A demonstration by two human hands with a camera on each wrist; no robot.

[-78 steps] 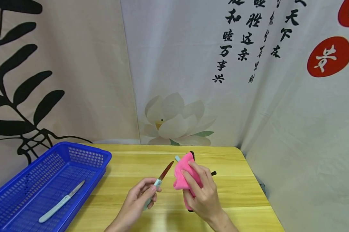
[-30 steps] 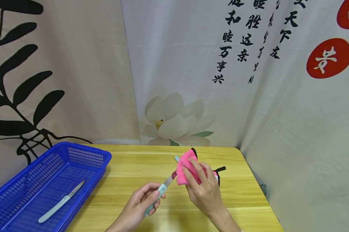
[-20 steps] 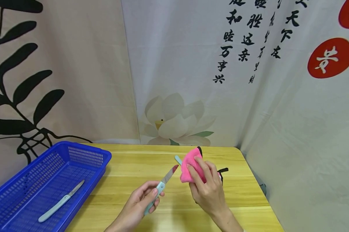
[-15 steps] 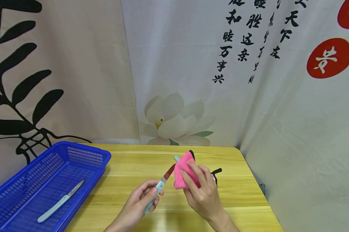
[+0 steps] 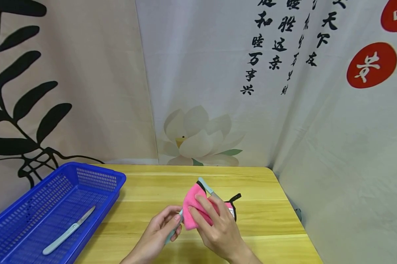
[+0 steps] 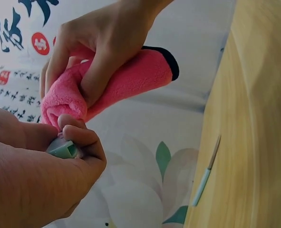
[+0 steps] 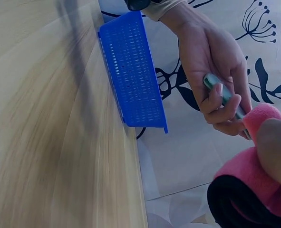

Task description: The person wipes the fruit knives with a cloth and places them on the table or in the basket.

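My left hand (image 5: 160,229) grips a folding-style knife by its pale blue-green handle (image 7: 226,97), low over the middle of the table. Around its blade, my right hand (image 5: 219,229) pinches a folded pink cloth (image 5: 191,205) with black edging, close to the left fingers. The cloth hides the blade. In the left wrist view, the cloth (image 6: 135,78) forms a thick roll between right thumb and fingers. Behind the cloth, a second knife (image 5: 205,185) with a similar handle lies on the table, its blade partly covered by the right hand in the head view.
A blue plastic basket (image 5: 96,179) with perforated sides stands at the table's left. Inside it lies another pale-handled knife (image 5: 66,234), blade pointing away to the right. The wooden table (image 5: 267,220) ends at a printed curtain (image 5: 198,91) behind.
The right hand and cloth were off the blade about half a second ago, with reddish colour showing on it. They have moved left and down, covering the blade. The left hand has barely moved.
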